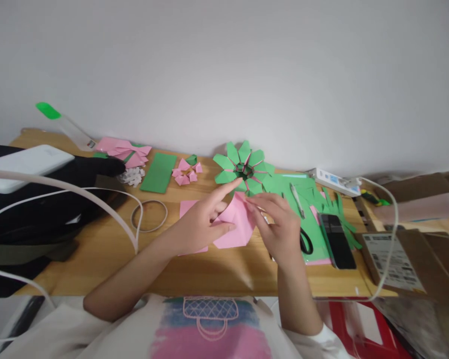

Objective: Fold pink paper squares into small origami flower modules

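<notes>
White shirt fabric (119, 334) with a printed pink-and-blue patch is filling the bottom edge, below both forearms. Just beyond it, a creased pink paper (235, 227) is sitting between the two hands, above the middle of the desk (224, 279). The right hand (279, 224) is pinching its upper right edge between thumb and fingertips. The left hand (198, 222) is resting its thumb on the paper and stretching its index finger forward; whether its other fingers are gripping, one cannot tell. A flat pink sheet (187, 205) is lying partly under the left hand. Behind the hands, a green paper flower shape (225, 176) is standing near the wall (224, 65). Leftward, small pink folded pieces (181, 178) and a green rectangle (159, 172) are lying side by side. Rightward, a pen (297, 199) and a phone (337, 242) are resting among green papers (319, 253), with a power strip (333, 180) lying behind.
</notes>
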`<state>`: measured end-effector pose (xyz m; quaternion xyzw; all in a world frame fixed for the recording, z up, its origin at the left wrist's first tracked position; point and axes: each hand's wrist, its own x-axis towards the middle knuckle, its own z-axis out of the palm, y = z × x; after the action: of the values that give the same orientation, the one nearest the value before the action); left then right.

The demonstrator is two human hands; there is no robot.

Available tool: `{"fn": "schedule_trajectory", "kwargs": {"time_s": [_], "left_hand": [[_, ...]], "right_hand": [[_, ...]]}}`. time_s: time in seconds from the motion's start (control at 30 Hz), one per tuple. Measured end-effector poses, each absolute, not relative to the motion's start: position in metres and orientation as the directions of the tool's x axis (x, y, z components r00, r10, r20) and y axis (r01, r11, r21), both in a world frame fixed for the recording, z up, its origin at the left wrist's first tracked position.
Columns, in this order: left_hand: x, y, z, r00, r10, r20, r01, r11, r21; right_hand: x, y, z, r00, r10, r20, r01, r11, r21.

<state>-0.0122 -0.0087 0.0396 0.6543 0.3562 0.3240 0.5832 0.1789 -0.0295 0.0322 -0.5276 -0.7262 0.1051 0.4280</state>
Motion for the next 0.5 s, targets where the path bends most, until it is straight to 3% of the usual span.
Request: {"fn": "schedule_trajectory", "kwargs": {"time_s": [0.1, 0.2, 0.37, 0.43, 0.5], "left_hand": [[-0.0122, -0.0085, 0.0378, 0.545, 0.836, -0.057, 0.058, 0.029, 0.998], [-0.0122, -0.0065, 0.0336, 0.485, 0.871, -0.082, 0.061, 0.060, 0.996], [-0.0146, -0.0013, 0.0311, 0.356, 0.932, -0.064, 0.091, 0.034, 0.995], [-0.0161, -0.0002, 0.0321, 0.308, 0.950, -0.046, 0.121, 0.009, 0.993], [-0.0172, -0.0001, 0.0330, 0.248, 0.968, -0.026, 0.145, -0.010, 0.989]], "right_hand": [[0.1792, -0.0285, 0.0323, 0.135, 0.906, 0.401, 0.574, 0.258, -0.777], [0.1794, -0.0276, 0.0322, 0.336, 0.918, 0.209, 0.326, 0.095, -0.941], [0.1827, -0.0257, 0.0289, 0.443, 0.895, 0.045, 0.034, 0.033, -0.999], [0.1855, -0.0255, 0.0256, 0.432, 0.902, 0.010, -0.008, 0.016, -1.000], [0.1879, -0.0258, 0.0231, 0.405, 0.914, 0.040, 0.052, 0.021, -0.998]]}}
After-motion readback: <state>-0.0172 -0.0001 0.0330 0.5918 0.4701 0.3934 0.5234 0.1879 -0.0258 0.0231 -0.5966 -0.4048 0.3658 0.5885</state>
